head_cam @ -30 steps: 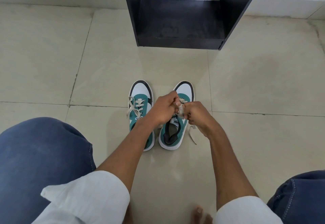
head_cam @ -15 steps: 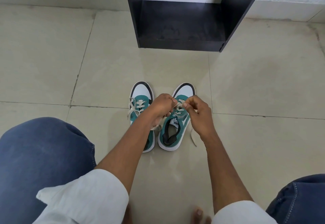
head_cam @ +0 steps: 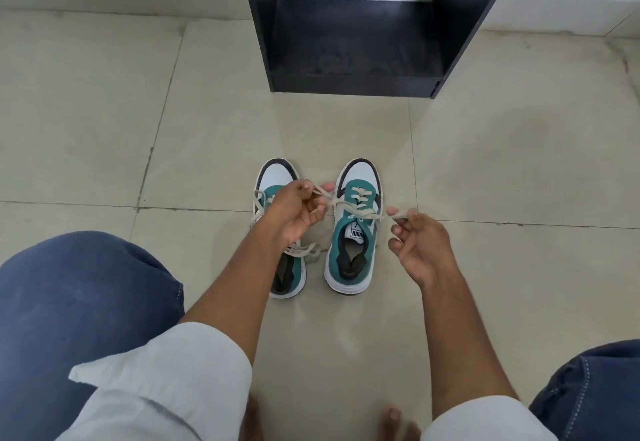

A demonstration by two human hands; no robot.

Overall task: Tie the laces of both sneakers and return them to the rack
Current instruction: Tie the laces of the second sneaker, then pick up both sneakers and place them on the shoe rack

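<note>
- Stretching out to both sides, the cream laces (head_cam: 360, 213) of the right sneaker (head_cam: 351, 229) are pulled taut across its tongue, one end in each hand.
- Left hand (head_cam: 294, 215) pinches one lace end between thumb and fingers, held above the left sneaker (head_cam: 278, 232) and hiding most of its upper.
- Right hand (head_cam: 417, 243) pinches the other lace end at its fingertips, just to the right of the shoe — the remaining fingers curl loosely.
- Both teal-and-white sneakers stand side by side on the tiled floor (head_cam: 138, 111), toes pointing at the rack.
- Left sneaker's laces trail loose over its side.
- Black rack (head_cam: 460, 42) stands against the wall, well apart from the shoes — its lowest shelf bare.
- Blue-jeaned knees (head_cam: 69, 302) and white sleeves (head_cam: 166, 381) frame the near edge.
</note>
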